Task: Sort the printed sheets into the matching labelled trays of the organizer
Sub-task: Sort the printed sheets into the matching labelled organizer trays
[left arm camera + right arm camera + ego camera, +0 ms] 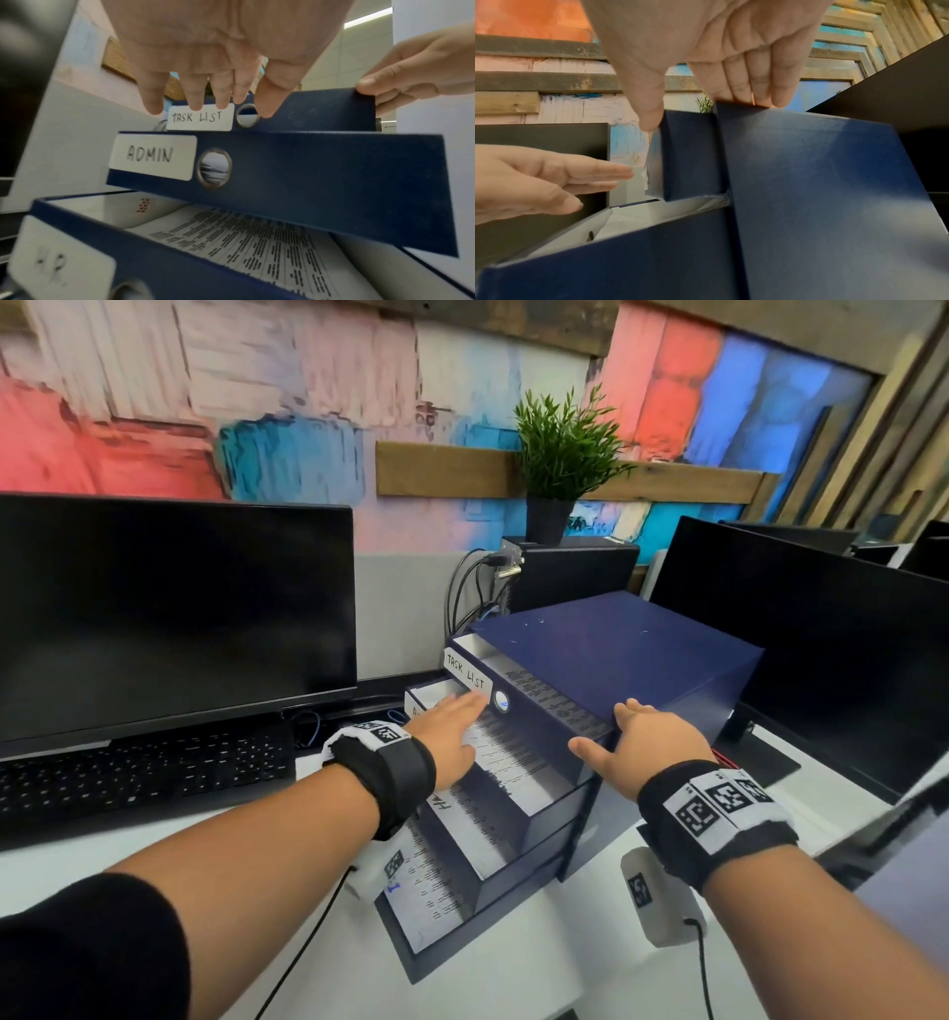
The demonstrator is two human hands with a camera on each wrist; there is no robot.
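A navy organizer (616,649) stands on the white desk with its trays pulled out like steps. The top tray carries a TASK LIST label (200,117), the one below reads ADMIN (151,157), the third H.R. (51,266). Printed sheets lie in the trays (508,752), (257,253). My left hand (447,737) is flat with straight fingers, and its fingertips (195,101) touch the front of the TASK LIST tray. My right hand (647,742) rests on the organizer's near top corner. Its thumb (649,113) presses the top tray's corner. Neither hand holds a sheet.
A dark monitor (174,618) and black keyboard (144,773) stand to the left. Another monitor (821,660) is close on the right. Behind the organizer sit a black computer box (570,577) with cables and a potted plant (560,454).
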